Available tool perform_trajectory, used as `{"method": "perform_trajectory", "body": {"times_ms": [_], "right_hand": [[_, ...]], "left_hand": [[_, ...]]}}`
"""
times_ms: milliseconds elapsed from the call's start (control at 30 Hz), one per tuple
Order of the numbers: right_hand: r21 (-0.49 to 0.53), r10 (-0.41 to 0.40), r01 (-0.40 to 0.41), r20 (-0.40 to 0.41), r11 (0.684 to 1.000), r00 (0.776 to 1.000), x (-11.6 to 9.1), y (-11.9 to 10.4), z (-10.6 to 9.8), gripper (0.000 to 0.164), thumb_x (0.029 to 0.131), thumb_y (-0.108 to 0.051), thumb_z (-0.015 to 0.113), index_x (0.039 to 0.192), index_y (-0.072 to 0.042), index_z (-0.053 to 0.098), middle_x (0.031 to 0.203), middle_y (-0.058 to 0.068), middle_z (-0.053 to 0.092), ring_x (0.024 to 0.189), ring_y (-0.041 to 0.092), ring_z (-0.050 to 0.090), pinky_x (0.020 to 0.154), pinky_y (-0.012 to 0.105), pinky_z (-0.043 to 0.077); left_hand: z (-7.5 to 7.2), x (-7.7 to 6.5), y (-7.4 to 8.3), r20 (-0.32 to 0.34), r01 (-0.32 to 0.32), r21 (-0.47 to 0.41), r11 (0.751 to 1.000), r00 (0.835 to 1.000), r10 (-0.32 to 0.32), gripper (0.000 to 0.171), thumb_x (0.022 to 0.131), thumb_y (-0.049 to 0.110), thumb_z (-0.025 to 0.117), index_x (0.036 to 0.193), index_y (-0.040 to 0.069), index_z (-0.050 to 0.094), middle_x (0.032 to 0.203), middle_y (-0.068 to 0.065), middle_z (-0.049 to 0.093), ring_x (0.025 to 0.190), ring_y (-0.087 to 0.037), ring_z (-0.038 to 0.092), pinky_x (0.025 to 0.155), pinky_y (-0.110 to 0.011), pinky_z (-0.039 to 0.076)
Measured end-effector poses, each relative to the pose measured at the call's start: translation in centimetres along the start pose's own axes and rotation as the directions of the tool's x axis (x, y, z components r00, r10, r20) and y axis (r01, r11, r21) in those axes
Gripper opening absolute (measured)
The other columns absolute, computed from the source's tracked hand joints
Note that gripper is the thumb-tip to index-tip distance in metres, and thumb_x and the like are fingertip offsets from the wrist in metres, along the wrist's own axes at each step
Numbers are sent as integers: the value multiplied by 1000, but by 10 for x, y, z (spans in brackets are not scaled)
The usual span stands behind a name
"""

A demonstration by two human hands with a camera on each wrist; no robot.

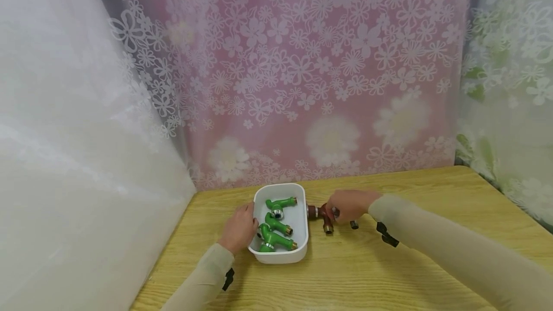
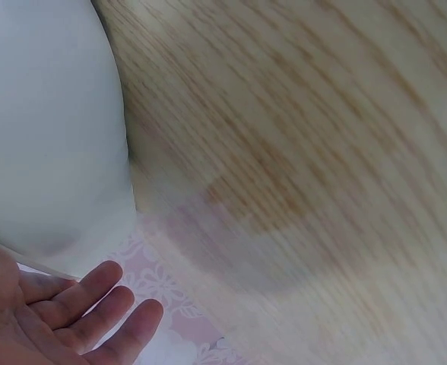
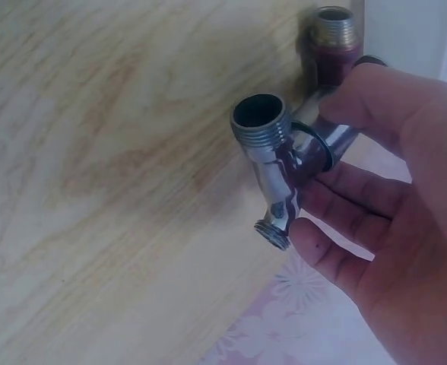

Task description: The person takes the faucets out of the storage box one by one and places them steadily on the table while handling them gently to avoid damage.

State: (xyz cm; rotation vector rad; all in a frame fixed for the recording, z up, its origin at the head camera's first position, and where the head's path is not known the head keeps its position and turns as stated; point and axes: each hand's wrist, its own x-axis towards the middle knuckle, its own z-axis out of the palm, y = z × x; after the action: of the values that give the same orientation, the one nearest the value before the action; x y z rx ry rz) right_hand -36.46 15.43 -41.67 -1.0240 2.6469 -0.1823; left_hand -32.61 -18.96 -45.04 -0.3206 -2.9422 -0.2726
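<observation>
A white plastic tub (image 1: 281, 257) holds several green taps (image 1: 278, 240) with brass threaded ends. My left hand (image 1: 239, 228) grips its left rim; the thumb is hidden in the left wrist view, where the other fingers (image 2: 94, 304) lie loosely bent at the rim. Against the outside of the tub's right wall lies a dark red-brown tap (image 1: 317, 212) with a brass threaded end. Over it, my right hand (image 1: 349, 205) holds a chrome tap fitting (image 3: 278, 179) between thumb and fingers. The fitting's wide threaded mouth points away from the palm.
The wood-grain table (image 1: 389, 272) carries everything. A pink flowered curtain (image 1: 328, 85) hangs along its back edge, a white sheet (image 1: 86, 157) on the left and a pale flowered curtain (image 1: 510, 133) on the right. A black band (image 1: 387, 235) sits on the right sleeve.
</observation>
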Motion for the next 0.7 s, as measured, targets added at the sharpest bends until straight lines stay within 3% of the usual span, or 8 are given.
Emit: {"method": "perform_trajectory", "body": {"times_ms": [267, 700], "right_hand": [[50, 25, -24, -8, 998, 1000, -2, 4, 9, 25, 86, -6, 67, 97, -28, 72, 93, -12, 66, 70, 6, 53, 64, 27, 46], [99, 77, -69, -77, 993, 994, -5, 16, 22, 18, 94, -18, 68, 107, -29, 62, 86, -13, 61, 70, 7, 53, 64, 29, 46]], "left_hand": [[1, -1, 0, 1, 4, 2, 1000, 1000, -4, 50, 101, 20, 57, 146, 0, 47, 137, -18, 58, 127, -32, 56, 97, -50, 54], [1, -1, -1, -18, -15, 1, 1000, 1000, 15, 49, 101, 18, 57, 145, -2, 48, 136, -19, 59, 125, -34, 57, 99, -49, 53]]}}
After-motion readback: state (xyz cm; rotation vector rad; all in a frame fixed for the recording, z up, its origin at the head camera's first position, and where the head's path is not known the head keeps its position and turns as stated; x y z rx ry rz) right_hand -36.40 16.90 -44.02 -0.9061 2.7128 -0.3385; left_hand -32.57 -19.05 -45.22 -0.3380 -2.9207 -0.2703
